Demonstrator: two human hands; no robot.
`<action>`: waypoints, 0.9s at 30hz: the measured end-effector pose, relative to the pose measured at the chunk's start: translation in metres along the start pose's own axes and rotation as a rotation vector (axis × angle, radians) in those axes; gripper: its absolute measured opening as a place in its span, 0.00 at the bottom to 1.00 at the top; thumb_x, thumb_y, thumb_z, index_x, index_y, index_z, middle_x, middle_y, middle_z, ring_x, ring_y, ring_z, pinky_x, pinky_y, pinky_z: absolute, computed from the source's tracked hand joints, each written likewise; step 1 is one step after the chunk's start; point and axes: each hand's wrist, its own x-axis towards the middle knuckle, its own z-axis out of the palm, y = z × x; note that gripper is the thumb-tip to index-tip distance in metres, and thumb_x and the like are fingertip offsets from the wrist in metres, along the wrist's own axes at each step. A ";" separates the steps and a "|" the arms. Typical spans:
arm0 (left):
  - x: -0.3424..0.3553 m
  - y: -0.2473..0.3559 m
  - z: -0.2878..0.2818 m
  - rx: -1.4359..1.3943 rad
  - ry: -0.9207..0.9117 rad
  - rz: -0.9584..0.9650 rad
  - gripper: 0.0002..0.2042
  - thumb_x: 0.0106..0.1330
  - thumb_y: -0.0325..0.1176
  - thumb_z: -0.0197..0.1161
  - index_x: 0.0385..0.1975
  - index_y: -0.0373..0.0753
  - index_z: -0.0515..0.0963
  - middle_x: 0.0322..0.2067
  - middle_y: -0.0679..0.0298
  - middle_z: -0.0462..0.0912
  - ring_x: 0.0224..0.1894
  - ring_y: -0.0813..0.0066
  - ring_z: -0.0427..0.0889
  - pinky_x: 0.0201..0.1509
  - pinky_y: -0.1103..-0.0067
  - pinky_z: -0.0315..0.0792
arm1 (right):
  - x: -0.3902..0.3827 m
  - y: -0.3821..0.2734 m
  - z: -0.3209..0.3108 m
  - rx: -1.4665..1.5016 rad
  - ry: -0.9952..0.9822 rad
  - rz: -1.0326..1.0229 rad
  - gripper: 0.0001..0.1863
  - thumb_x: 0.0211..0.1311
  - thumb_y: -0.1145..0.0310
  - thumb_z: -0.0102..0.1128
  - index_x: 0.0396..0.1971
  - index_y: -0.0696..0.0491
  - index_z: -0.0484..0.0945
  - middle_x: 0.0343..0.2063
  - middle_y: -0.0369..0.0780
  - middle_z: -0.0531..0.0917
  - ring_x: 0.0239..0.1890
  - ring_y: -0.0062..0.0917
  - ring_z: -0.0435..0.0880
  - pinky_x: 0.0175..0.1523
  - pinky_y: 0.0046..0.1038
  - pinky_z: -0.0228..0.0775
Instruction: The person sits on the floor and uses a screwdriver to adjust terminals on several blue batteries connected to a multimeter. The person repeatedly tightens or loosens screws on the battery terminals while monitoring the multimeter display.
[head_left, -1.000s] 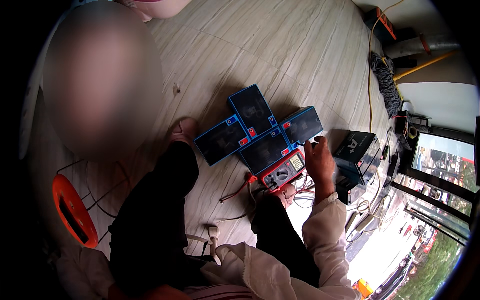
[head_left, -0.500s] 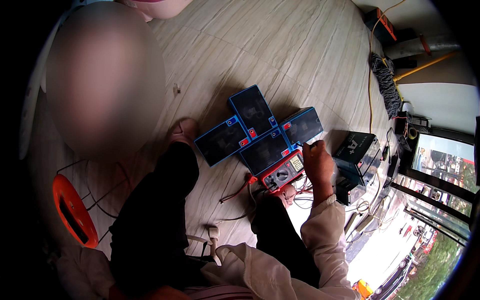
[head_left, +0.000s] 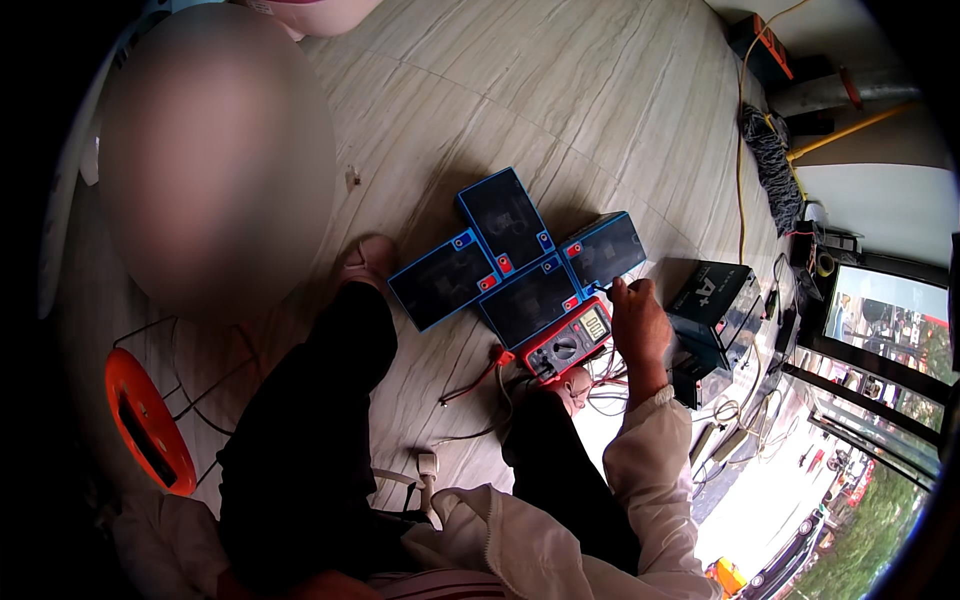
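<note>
My right hand (head_left: 642,325) is closed around a dark, thin multimeter probe (head_left: 602,290). Its tip is at the blue-marked terminal corner of the right-hand battery (head_left: 606,252); whether it touches is too small to tell. Beside my hand lies a red-and-grey multimeter (head_left: 566,346) with a lit display, next to the near battery (head_left: 528,304). Another battery (head_left: 442,286) lies to the left and one more (head_left: 504,214) farther off, all black and blue with red and blue terminals. At the lower edge, my left hand (head_left: 335,588) shows only as a dim patch, its fingers hidden.
Dark battery boxes (head_left: 712,300) stand right of my hand, with tangled cables (head_left: 745,410) nearby. A red clip lead (head_left: 500,358) lies by the meter. An orange oval object (head_left: 152,422) is at left. A mop head (head_left: 768,170) rests by the wall. Another person's blurred face is upper left.
My right hand has shifted slightly to the right, with the probe still at the same battery corner. The batteries and multimeter stay in place.
</note>
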 end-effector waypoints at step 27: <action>-0.001 0.011 0.000 -0.075 0.003 -0.122 0.07 0.66 0.35 0.56 0.30 0.39 0.73 0.19 0.63 0.73 0.18 0.65 0.73 0.22 0.75 0.65 | -0.004 0.007 0.005 0.242 0.104 -0.378 0.17 0.54 0.75 0.56 0.44 0.59 0.67 0.39 0.55 0.75 0.39 0.50 0.79 0.42 0.41 0.72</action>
